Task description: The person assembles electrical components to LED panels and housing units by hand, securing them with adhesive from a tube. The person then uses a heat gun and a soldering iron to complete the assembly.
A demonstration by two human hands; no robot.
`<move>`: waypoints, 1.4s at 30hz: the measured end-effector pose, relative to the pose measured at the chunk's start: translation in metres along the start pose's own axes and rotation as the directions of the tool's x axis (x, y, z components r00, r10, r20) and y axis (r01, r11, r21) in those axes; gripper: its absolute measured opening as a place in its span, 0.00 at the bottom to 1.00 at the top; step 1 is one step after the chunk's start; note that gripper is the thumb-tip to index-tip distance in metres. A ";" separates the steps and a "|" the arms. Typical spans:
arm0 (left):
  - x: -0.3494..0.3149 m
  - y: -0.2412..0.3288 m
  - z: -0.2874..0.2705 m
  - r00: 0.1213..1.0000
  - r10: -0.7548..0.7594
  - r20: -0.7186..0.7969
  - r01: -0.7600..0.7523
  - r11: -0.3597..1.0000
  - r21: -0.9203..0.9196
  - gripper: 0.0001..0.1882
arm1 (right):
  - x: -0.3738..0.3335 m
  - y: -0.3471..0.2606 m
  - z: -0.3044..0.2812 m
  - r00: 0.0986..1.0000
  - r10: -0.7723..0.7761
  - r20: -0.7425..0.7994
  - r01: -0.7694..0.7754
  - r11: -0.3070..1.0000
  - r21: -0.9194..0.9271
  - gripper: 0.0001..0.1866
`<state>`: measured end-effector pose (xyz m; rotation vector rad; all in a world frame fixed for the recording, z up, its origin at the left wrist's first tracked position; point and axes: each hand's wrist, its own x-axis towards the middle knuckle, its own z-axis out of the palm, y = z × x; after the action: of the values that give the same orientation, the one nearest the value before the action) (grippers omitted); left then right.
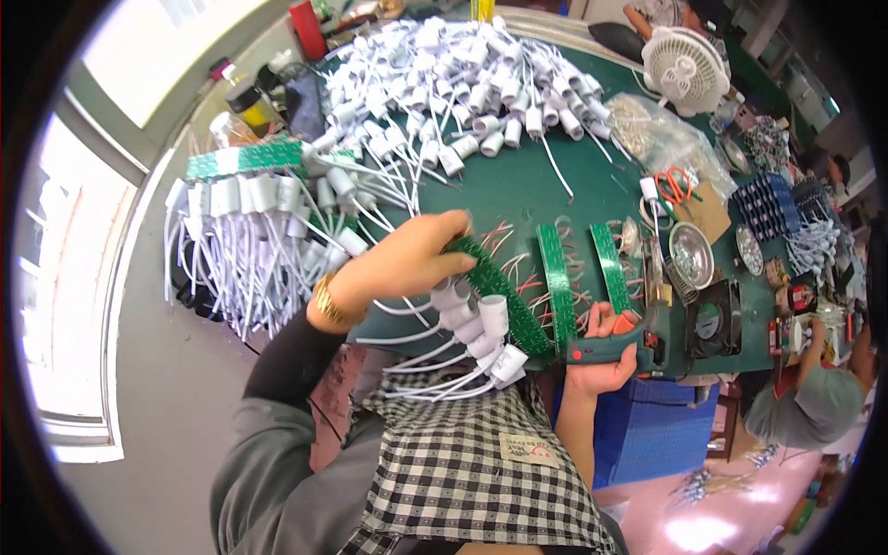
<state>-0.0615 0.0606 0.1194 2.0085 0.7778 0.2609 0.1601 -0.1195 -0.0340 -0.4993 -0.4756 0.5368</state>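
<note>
Green counter (518, 199) carries heaps of white sockets, and at its near edge the left hand (407, 259) clamps a green circuit strip (495, 294) while the right hand (606, 356) wraps the teal driver (615, 347), whose tip might slip and nick wires.

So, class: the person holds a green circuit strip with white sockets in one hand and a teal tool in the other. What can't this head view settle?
- Left hand: its fingers cover part of the green strip.
- Right hand: its grip hides much of the teal tool; the tool's tip can't be made out.
- White sockets: their wire joints are too small to see.
</note>
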 end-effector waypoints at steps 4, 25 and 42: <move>-0.097 0.019 -0.022 0.944 0.107 -0.313 -0.181 0.959 -0.218 0.10 | -0.001 0.004 0.006 0.999 -0.020 -0.030 0.023 0.996 0.090 0.24; -0.134 -0.106 -0.288 0.442 -0.364 -0.820 0.630 0.776 -0.005 0.23 | -0.005 -0.004 0.004 0.959 -0.015 -0.282 -0.009 0.996 -0.085 0.22; -0.114 -0.077 -0.135 0.600 0.323 -0.732 0.561 0.482 0.673 0.39 | -0.014 0.020 0.045 0.990 0.103 -0.097 -0.119 0.978 -0.174 0.20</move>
<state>-0.2453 0.1118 0.1423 2.7717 2.0178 0.8722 0.1173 -0.0983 -0.0142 -0.7225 -0.4159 0.5797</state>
